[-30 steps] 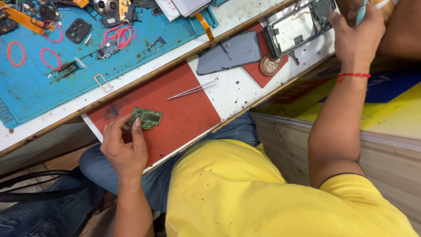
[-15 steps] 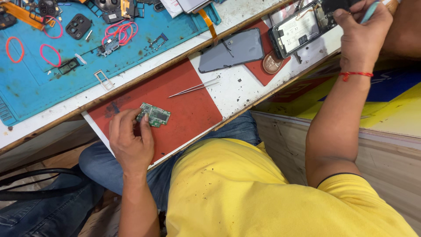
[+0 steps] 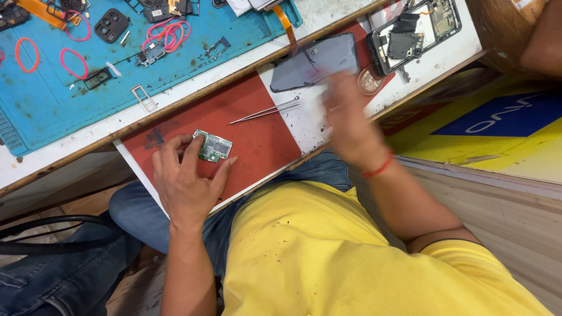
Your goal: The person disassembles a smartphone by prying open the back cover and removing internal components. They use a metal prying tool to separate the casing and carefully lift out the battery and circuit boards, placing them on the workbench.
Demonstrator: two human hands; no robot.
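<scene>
My left hand (image 3: 186, 178) rests on the red mat (image 3: 257, 140), its fingertips pinching a small green circuit board (image 3: 212, 146) against the mat. My right hand (image 3: 349, 126), blurred by motion, hovers over the white bench top just right of the metal tweezers (image 3: 264, 110); it looks empty with fingers loosely apart. Beyond it lie a dark grey phone back cover (image 3: 315, 61), a round coin-like disc (image 3: 369, 81) and an opened phone (image 3: 414, 30) showing its insides.
A blue work mat (image 3: 117, 82) at the upper left carries red and pink rubber rings, a camera bezel, small brackets, a SIM tray (image 3: 143, 96) and an orange flex cable (image 3: 285, 23). A black cable (image 3: 58, 231) curves at the lower left. Yellow and blue board lies right.
My right hand has come down from the opened phone at the top right toward the tweezers and no longer holds the teal tool. My left hand stays on the circuit board.
</scene>
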